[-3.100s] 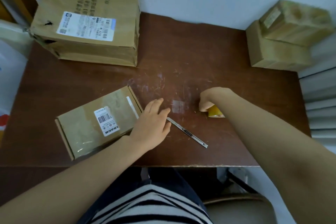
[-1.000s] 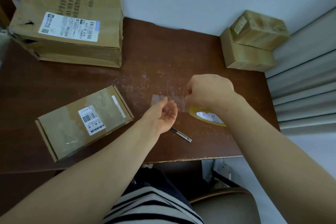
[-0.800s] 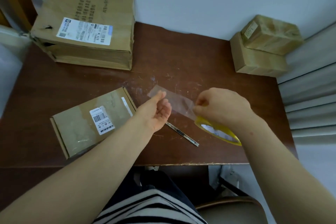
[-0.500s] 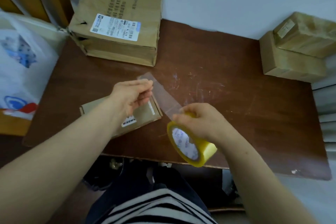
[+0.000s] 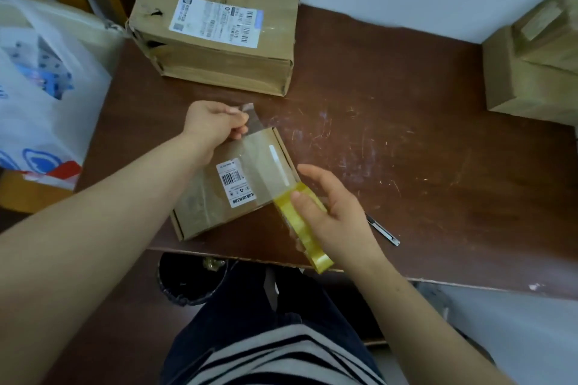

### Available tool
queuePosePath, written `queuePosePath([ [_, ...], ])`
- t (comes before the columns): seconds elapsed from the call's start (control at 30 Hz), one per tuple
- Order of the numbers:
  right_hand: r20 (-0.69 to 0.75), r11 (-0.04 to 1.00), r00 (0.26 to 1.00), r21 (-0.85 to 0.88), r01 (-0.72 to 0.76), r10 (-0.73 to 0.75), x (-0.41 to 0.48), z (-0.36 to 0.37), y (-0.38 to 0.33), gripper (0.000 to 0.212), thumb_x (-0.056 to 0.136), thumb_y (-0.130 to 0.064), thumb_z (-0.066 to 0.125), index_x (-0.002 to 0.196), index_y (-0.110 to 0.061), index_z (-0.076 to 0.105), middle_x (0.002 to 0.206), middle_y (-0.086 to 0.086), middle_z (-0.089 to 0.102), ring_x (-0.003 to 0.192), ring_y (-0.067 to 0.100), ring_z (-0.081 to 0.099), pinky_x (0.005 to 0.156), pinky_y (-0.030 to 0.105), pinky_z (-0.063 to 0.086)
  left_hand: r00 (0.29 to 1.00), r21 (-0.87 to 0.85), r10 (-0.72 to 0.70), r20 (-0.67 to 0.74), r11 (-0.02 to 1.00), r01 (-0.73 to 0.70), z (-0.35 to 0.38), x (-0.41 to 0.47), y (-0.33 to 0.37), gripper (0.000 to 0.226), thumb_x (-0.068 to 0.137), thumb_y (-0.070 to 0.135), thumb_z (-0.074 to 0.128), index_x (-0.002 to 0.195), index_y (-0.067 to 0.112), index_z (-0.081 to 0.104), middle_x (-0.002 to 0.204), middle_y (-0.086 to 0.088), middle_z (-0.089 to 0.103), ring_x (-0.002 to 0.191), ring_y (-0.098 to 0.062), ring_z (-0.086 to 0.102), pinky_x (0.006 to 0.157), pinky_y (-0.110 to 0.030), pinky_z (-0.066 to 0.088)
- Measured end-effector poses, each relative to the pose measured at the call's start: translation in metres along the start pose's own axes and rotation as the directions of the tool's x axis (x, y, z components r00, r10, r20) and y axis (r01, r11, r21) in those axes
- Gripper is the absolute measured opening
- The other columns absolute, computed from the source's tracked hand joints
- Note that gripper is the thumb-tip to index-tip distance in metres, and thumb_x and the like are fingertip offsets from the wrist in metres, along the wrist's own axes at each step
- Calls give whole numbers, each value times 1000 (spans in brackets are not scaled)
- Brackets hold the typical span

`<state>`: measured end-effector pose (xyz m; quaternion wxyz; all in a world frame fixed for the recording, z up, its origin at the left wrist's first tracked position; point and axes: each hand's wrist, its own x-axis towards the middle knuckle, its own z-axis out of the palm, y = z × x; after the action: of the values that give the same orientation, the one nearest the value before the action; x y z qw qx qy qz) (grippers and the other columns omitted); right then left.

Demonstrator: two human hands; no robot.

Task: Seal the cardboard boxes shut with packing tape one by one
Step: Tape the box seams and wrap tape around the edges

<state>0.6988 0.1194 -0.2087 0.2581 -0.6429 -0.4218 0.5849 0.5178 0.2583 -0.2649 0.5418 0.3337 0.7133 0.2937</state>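
Barcode-labelled flat box [image 5: 215, 206]; left hand [image 5: 215, 122] pinches clear tape [image 5: 262, 159] stretched across it, right hand [image 5: 334, 212] grips yellow roll [image 5: 301, 228] at four o'clock.

Scratched brown table [image 5: 406, 141] set against a white wall.
On it lie a large labelled carton [image 5: 219, 50] at the back, a flat box [image 5: 215, 200] near the front edge, a utility knife [image 5: 383, 230] and another box [image 5: 513, 84] far right.
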Motion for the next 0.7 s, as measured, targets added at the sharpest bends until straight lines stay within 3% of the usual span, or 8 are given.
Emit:
queuePosePath([
  [0.1, -48, 989, 997, -127, -73, 68, -5, 9, 13, 11, 94, -36, 54, 101, -44, 55, 84, 0, 68, 61, 27, 68, 62, 51, 57, 995, 109, 103, 13, 989, -104, 7, 10, -9, 10, 83, 10, 72, 74, 12, 70, 51, 10, 64, 51, -3, 55, 61, -16, 50],
  [0.27, -21, 941, 996, -325, -94, 92, -2, 11, 15, 17, 96, -44, 48, 104, -36, 62, 89, -5, 68, 78, 23, 67, 77, 45, 55, 993, 244, 120, -11, 963, -114, 5, 19, -28, 17, 76, 27, 78, 62, 32, 69, 81, 8, 70, 90, -20, 67, 94, -40, 50],
  [0.43, 11, 903, 990, -412, -125, 142, 1, 18, 11, 27, 97, -46, 44, 115, -37, 62, 102, -8, 68, 89, 21, 66, 82, 42, 54, 986, 199, 166, -27, 967, -157, 3, 21, -33, 18, 79, 24, 77, 65, 32, 67, 87, 3, 71, 78, -10, 62, 84, -30, 51],
  [0.57, -11, 860, 990, -494, -128, 141, 4, 21, 11, 29, 97, -44, 45, 122, -40, 61, 114, -12, 66, 107, 14, 59, 90, 36, 51, 985, 193, 173, -18, 967, -166, 5, 22, -37, 11, 79, 23, 77, 71, 28, 70, 78, 9, 68, 78, -12, 64, 84, -34, 54],
  [0.7, 17, 769, 991, -633, -93, 134, 6, 22, 7, 31, 99, -43, 41, 121, -31, 60, 110, -4, 68, 104, 22, 59, 84, 38, 52, 984, 196, 174, -24, 966, -166, 4, 22, -40, 9, 79, 24, 77, 73, 27, 71, 78, 9, 68, 76, -11, 63, 82, -33, 54],
])
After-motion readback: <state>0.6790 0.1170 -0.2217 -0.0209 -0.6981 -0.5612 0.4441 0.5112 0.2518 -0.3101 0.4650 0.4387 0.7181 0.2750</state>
